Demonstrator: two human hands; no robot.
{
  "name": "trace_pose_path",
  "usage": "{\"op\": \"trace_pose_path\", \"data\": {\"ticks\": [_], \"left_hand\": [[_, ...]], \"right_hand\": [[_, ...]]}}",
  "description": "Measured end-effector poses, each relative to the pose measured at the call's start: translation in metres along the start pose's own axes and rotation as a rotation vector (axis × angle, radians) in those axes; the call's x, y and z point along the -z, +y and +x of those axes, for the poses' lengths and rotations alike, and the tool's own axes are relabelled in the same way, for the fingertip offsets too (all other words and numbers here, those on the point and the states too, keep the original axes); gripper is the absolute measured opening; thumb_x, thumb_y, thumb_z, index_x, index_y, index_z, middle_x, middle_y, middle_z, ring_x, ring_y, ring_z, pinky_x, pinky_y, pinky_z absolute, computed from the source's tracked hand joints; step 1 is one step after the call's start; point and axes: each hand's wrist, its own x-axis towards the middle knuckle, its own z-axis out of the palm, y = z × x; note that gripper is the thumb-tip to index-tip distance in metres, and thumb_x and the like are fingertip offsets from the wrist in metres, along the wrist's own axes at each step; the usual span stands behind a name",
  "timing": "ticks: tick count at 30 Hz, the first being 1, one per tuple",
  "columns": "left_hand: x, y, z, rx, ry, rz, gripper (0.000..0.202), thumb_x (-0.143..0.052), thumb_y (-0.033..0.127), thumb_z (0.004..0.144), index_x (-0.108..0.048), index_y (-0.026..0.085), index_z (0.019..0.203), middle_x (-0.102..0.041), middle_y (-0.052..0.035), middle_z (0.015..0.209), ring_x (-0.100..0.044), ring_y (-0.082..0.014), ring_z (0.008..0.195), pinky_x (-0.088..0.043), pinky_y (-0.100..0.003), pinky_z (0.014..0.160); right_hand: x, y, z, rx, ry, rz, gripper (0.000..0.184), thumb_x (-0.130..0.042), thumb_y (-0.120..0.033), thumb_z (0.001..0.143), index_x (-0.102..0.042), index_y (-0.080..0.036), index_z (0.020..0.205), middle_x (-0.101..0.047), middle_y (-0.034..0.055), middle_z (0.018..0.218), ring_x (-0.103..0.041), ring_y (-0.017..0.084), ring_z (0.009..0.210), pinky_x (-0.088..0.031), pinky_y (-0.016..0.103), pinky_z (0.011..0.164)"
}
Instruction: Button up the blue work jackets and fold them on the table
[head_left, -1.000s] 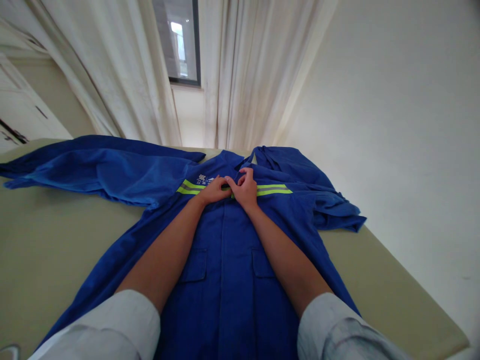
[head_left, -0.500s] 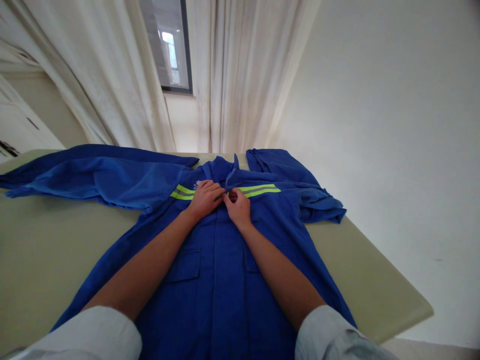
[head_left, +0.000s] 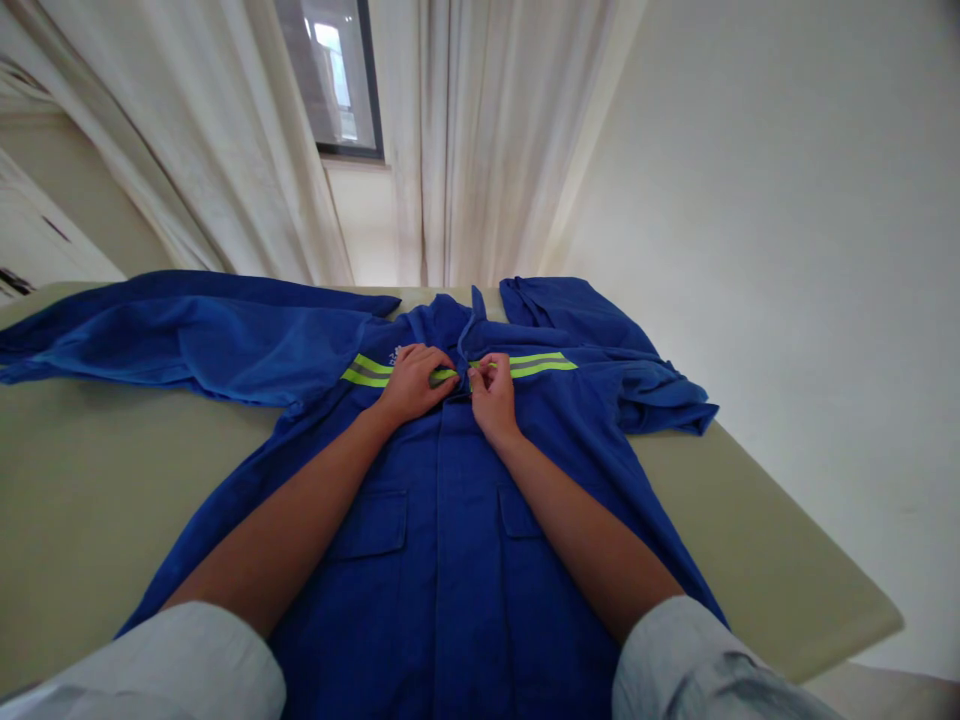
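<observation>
- Left hand (head_left: 411, 382): palm down on the chest of a blue work jacket (head_left: 442, 560), fingers curled and gripping the cloth at the front opening.
- Right hand (head_left: 493, 397): just beside the left, nearly touching it; thumb and fingertips pinch the opposite front edge of the jacket.
- Both forearms lie over the jacket front, with pale sleeves pushed up to the elbows.
- Jacket: laid front-up and lengthwise on a beige surface (head_left: 90, 480), collar (head_left: 442, 315) at the far end and hem towards the person.
- Reflective stripe (head_left: 536, 363): yellow-green with a grey centre, running across the chest. Both hands sit on it at the centre line.
- Two patch pockets (head_left: 370, 522), one either side of the closed front, lie between the forearms.
- Left sleeve (head_left: 187, 335) is spread out flat across the surface. Right sleeve (head_left: 652, 395) is bunched near the surface edge.
- Whether a button or a zip is under the fingers cannot be told.
- Beyond the surface: pale curtains (head_left: 480, 140), a dark-framed window (head_left: 330, 75) and a plain white wall (head_left: 787, 200).
</observation>
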Motion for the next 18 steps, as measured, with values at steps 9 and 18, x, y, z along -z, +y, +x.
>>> {"op": "trace_pose_path", "data": {"ticks": [9, 18], "left_hand": [[-0.003, -0.004, -0.001, 0.028, -0.004, 0.018, 0.017, -0.059, 0.034, 0.099, -0.069, 0.022, 0.104, -0.075, -0.0050, 0.104, -0.066, -0.0243, 0.101, -0.038, -0.043, 0.102], [-0.004, -0.004, 0.000, 0.021, -0.049, 0.017, 0.020, -0.055, 0.035, 0.102, -0.072, 0.025, 0.108, -0.078, -0.0036, 0.107, -0.067, -0.0238, 0.101, -0.035, -0.045, 0.104]], "right_hand": [[0.000, -0.013, -0.004, 0.095, 0.023, -0.212, 0.016, -0.075, -0.034, 0.084, -0.070, -0.020, 0.090, -0.069, 0.0080, 0.099, -0.065, 0.021, 0.080, -0.057, 0.035, 0.080], [0.000, -0.006, -0.003, 0.117, -0.037, -0.258, 0.003, -0.067, -0.022, 0.089, -0.069, -0.020, 0.087, -0.068, 0.0085, 0.099, -0.066, 0.023, 0.086, -0.056, 0.039, 0.086]]}}
